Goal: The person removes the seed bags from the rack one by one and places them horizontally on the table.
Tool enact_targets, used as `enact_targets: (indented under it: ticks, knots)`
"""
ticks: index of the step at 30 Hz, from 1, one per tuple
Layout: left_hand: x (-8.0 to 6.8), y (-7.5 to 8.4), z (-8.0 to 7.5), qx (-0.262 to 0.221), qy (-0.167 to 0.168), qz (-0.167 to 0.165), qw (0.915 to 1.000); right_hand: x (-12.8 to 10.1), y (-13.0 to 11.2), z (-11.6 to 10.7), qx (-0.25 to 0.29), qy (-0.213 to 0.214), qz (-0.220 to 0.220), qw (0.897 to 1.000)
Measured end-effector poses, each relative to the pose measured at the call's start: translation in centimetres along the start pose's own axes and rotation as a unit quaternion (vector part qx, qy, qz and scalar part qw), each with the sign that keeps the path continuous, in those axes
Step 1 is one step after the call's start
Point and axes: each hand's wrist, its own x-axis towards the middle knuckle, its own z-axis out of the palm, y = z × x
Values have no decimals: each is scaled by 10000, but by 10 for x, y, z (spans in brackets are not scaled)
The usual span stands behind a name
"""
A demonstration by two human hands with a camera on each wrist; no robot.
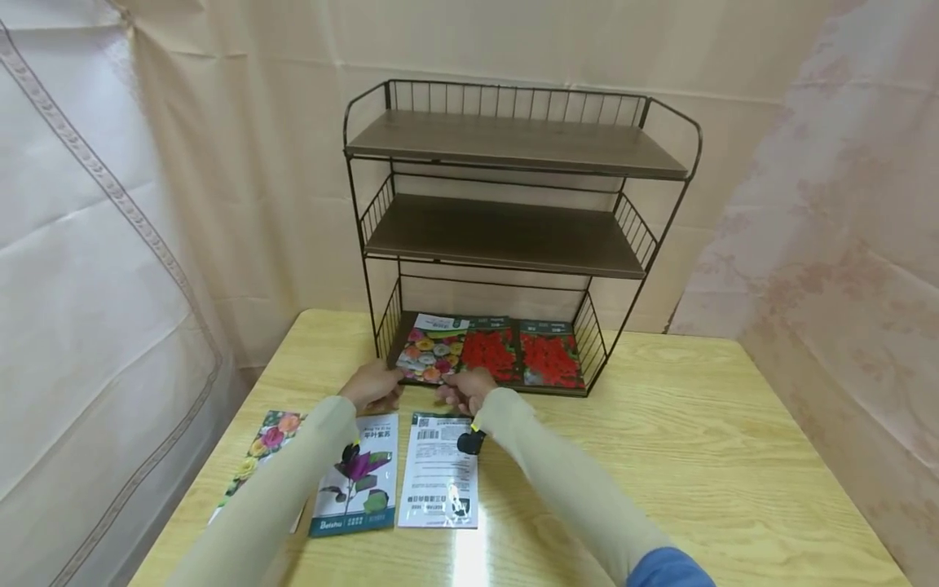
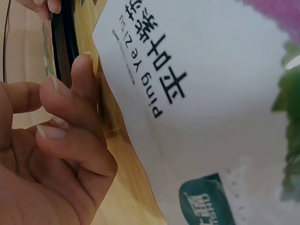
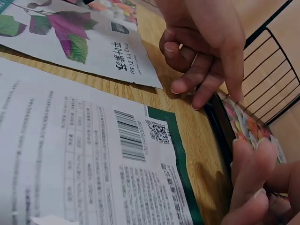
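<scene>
Nearest us on the table (image 1: pixel 660 456) lie three seed packets: one with a purple plant (image 1: pixel 355 477), one turned back-side up with a barcode (image 1: pixel 440 477), and a flowered one (image 1: pixel 260 448) partly under our left sleeve. Beyond them, our left hand (image 1: pixel 374 385) and right hand (image 1: pixel 465 390) meet the front edge of the multicoloured flower packet (image 1: pixel 431 350) on the bottom shelf of the wire rack (image 1: pixel 513 147). Both grips are loosely curled, fingertips touching that packet's edge; whether they pinch it, we cannot tell. Two red-flower packets (image 1: pixel 524 355) lie beside it.

Both hands' fingertips (image 3: pixel 206 96) on a flowered seed packet (image 3: pixel 251 129) at the rack's edge (image 3: pixel 220 126).
</scene>
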Motion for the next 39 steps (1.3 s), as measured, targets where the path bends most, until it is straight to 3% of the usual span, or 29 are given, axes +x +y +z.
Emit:
enact_targets:
  ticks: [7, 12, 19, 39]
  knots:
    - [1, -3, 2, -48, -67, 29, 10000, 3, 4, -14, -56, -366, 164, 9992]
    - [3, -5, 3, -253, -268, 393, 9985, 1, 5, -20, -134, -741, 121, 9971]
    - [2, -7, 3, -607, -357, 514, 9962, 0, 7, -21, -473, -749, -18, 9961]
    - [-7, -8, 2, 121, -95, 1128, 9935, -8, 12, -23, -1295, -674, -891, 9853]
